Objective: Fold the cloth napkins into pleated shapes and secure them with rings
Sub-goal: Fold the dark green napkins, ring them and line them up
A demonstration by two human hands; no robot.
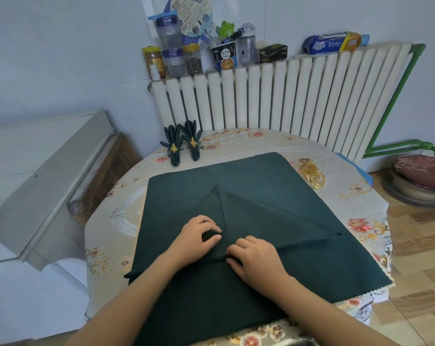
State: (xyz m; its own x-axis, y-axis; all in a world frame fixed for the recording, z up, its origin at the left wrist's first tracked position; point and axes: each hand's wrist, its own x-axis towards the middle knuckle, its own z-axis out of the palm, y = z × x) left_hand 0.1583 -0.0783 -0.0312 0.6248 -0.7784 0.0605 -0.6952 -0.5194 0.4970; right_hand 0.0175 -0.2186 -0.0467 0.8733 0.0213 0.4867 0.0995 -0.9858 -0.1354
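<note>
- Napkin (261, 203), dark green, lies spread flat on your floral tablecloth (236, 143), one corner folded in to a point
- your left hand (196, 237) has fingers curled, pinching a fold near the middle; your right hand (256, 260) pinches the same crease just beside it
- two finished pleated napkins (182, 143) sit ringed at the far-left edge; gold rings (311, 173) piled far right

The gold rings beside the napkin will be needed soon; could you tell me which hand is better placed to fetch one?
Probably the right hand. The gold rings lie on the table's far right, on that hand's side, while the left hand sits further away, pinching the napkin.
</note>
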